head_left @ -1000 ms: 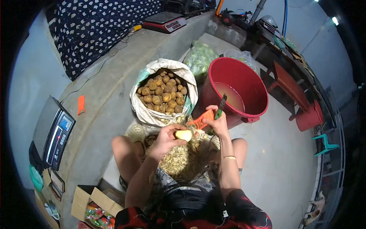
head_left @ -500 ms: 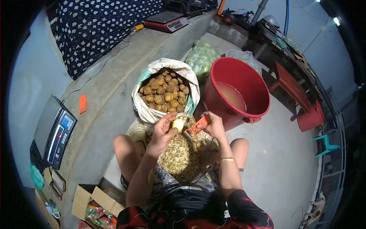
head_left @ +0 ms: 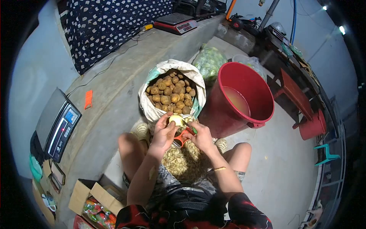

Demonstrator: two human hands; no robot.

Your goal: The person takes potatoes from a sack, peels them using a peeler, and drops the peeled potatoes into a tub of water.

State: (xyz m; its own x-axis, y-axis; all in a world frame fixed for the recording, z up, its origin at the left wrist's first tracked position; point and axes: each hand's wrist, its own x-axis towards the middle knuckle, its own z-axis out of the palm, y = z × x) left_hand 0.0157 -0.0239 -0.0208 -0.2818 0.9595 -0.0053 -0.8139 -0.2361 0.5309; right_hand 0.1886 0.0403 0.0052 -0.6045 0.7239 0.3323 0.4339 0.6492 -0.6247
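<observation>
My left hand (head_left: pixel 164 131) is closed around a pale, peeled potato (head_left: pixel 176 120), in front of the sack's mouth. Close beside it, my right hand (head_left: pixel 201 136) grips an orange peeler (head_left: pixel 182 139), whose metal end points down and left. A bit of green and a thin dark edge also show at the right fingers, too small to make out. Below both hands lies a heap of potato peelings (head_left: pixel 179 160) between my legs. An open white sack (head_left: pixel 146 101) of unpeeled brown potatoes (head_left: pixel 171 91) stands just beyond the hands.
Right of the sack stands a red bucket (head_left: pixel 228 122) holding cloudy liquid. Behind are a bag of green vegetables (head_left: pixel 209 61) and a red scale (head_left: pixel 176 26) on the ledge. Another orange peeler (head_left: pixel 88 99) and a scale (head_left: pixel 61 131) lie left. A cardboard box (head_left: pixel 105 200) sits lower left.
My right hand has come left and lower, closer to the potato, and the peeler now points down. The left hand still holds the potato. The whole view has shifted slightly.
</observation>
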